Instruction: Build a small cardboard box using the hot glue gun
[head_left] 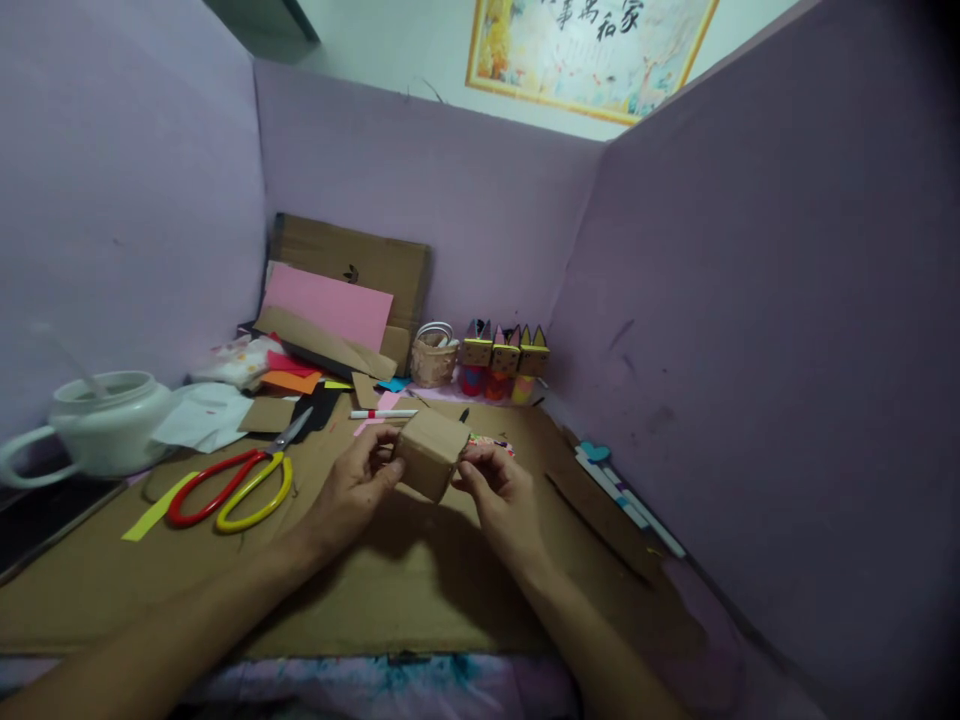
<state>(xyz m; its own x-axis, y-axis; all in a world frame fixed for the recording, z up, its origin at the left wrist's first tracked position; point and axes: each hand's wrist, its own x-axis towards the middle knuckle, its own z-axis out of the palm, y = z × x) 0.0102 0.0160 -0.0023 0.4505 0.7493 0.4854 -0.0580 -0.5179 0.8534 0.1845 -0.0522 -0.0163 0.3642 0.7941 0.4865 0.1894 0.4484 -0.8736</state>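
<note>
A small brown cardboard box point(429, 465) is held between my two hands, lifted over the cardboard mat point(352, 600). On its left side, my left hand point(358, 482) grips it with the thumb in front and the fingers bent behind. My right hand point(501, 492) pinches its right edge between thumb and fingertips. Behind the box lie a white marker with a red band point(382, 414) and a small patterned packet point(491, 444), partly hidden by the box and my right hand. Scissors with one red and one yellow handle point(251, 484) rest left of my left hand.
A white mug point(112, 425) stands at the far left beside a dark flat object point(52, 520). Paper and cardboard scraps point(330, 310) pile at the back left. A small basket point(435, 358) and several cat-eared cardboard figures point(506, 350) line the back. Markers point(630, 500) lie along the right wall.
</note>
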